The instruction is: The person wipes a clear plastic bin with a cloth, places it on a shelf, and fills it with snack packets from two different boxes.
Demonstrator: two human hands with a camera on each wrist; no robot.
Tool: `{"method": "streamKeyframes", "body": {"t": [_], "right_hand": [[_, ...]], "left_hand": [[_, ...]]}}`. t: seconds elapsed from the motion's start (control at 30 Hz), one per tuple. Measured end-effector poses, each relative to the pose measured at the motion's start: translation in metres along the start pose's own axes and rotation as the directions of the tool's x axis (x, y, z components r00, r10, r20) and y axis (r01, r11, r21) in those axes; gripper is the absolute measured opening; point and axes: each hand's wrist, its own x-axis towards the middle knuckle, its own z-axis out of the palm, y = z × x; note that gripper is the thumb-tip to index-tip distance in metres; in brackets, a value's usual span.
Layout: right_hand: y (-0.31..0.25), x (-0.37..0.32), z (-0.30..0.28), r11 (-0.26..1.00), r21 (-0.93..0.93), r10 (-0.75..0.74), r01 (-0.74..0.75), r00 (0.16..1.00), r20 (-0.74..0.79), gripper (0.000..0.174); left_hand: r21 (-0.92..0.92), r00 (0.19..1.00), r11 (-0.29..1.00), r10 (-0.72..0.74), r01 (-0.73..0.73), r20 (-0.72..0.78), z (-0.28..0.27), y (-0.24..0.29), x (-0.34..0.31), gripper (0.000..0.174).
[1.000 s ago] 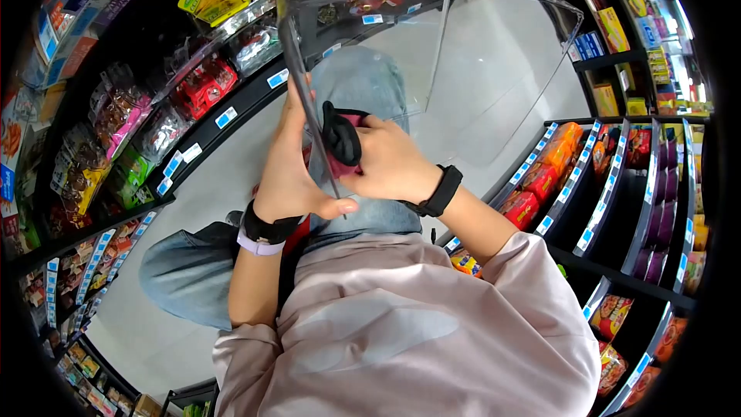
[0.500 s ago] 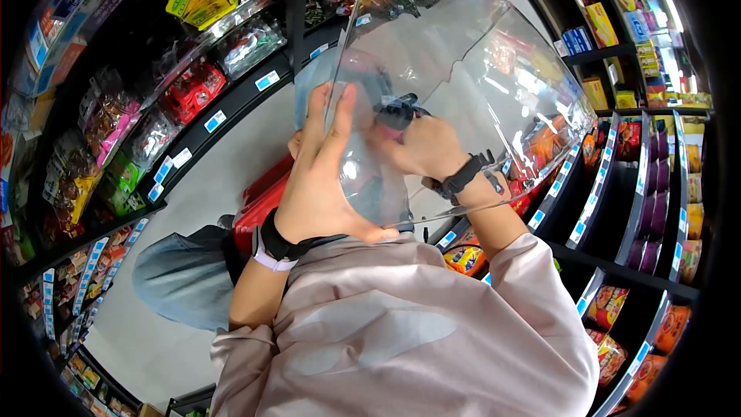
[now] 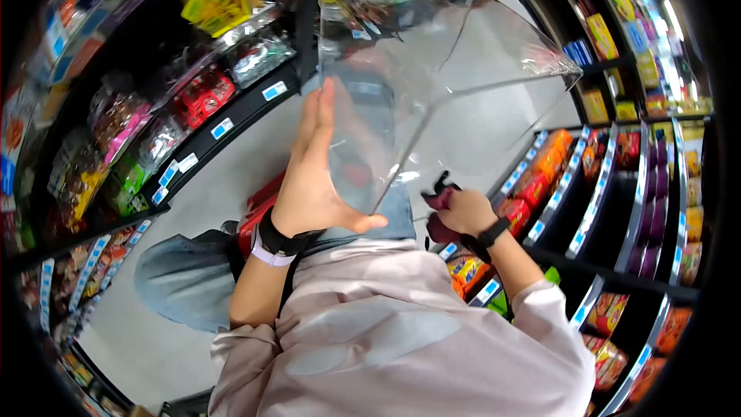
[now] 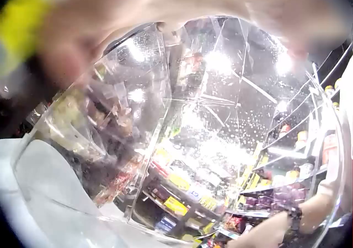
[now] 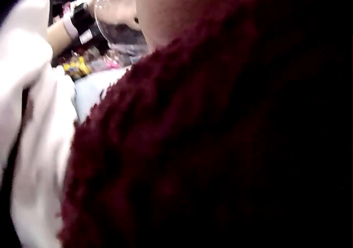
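Note:
My left hand holds a large clear plastic bin, fingers pointing up along one side and the thumb stretched along its near edge. The bin is tilted up in front of my legs. In the left wrist view, shelves show through its transparent walls. My right hand grips a dark red cloth with a black part sticking out past the fingers. It is apart from the bin, off to its lower right. Fuzzy cloth pile fills most of the right wrist view.
Hanging snack bags line the black shelf on the left, with price tags along its edge. Shelves of packaged noodles stand close on the right. A red container is on the floor beside my leg.
The right hand with the cloth has come out from behind the bin's clear wall and moved right and down. The bin has turned in the left hand, first rightward, then back somewhat.

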Motion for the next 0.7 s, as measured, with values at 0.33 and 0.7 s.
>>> {"method": "streamKeyframes", "body": {"t": [0.33,0.7], "right_hand": [[0.078,0.027,0.025,0.808,0.567,0.271,-0.161,0.956,-0.115,0.024],[0.009,0.051,-0.114,0.758,0.323,-0.034,0.567,0.529,-0.848,0.030]], "left_hand": [[-0.712,0.929,0.660,-0.369,0.240,-0.029,-0.044,-0.012,-0.035,0.121],[-0.907,0.728,0.346,-0.682,0.238,-0.069,-0.097,-0.009,-0.173,0.101]]}}
